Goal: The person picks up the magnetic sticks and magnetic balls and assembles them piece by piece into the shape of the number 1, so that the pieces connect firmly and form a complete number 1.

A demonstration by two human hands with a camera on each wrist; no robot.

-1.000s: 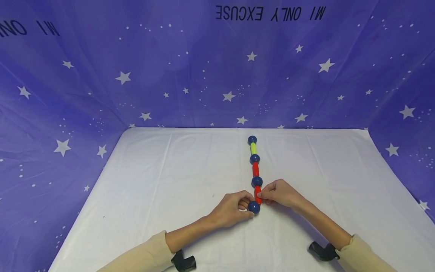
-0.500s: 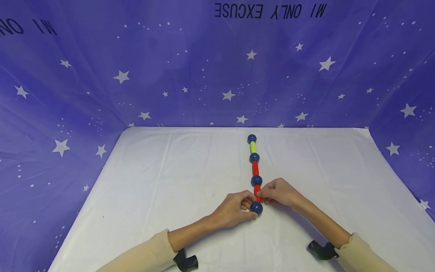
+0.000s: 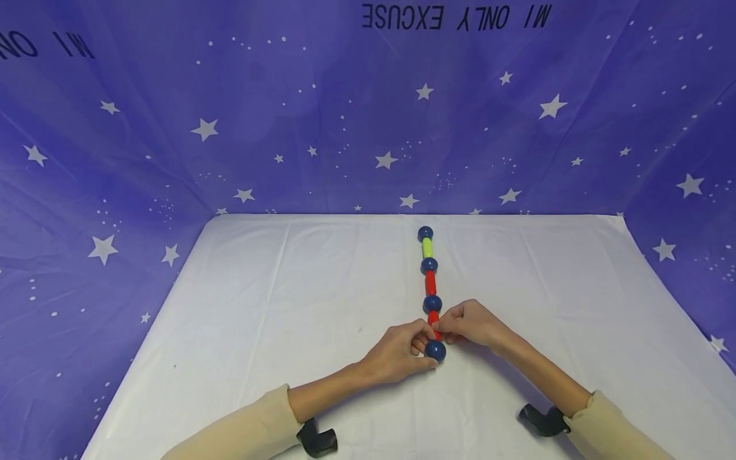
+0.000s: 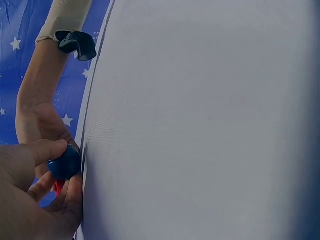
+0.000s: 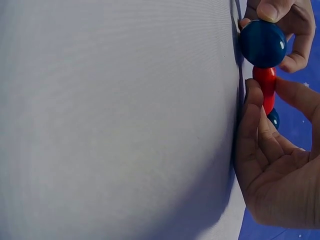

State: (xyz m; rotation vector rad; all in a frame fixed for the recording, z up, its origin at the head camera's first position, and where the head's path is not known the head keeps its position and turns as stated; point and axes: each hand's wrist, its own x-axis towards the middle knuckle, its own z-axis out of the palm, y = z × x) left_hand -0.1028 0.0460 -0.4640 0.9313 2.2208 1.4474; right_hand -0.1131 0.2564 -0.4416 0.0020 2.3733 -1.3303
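A chain of dark blue balls and short rods runs away from me over the white table. My left hand (image 3: 397,352) holds the nearest blue ball (image 3: 436,351) between thumb and fingers. My right hand (image 3: 474,324) pinches the near red rod (image 5: 265,87) by its sides; in the right wrist view the rod's end meets that ball. Beyond it come a second blue ball (image 3: 432,303), another red rod (image 3: 430,283), a third blue ball (image 3: 429,265), a yellow-green rod (image 3: 427,248) and a far blue ball (image 3: 425,233). Fingers partly cover the near rod.
A white cloth (image 3: 322,275) covers the table. Purple star-printed curtains (image 3: 322,128) hang along its back and sides. A black wrist mount (image 3: 318,441) sits by the left sleeve, another black mount (image 3: 543,421) by the right.
My left hand has shifted slightly right with the nearest ball, which now lines up with the near red rod's end. My right hand keeps its pinch on that rod, almost still.
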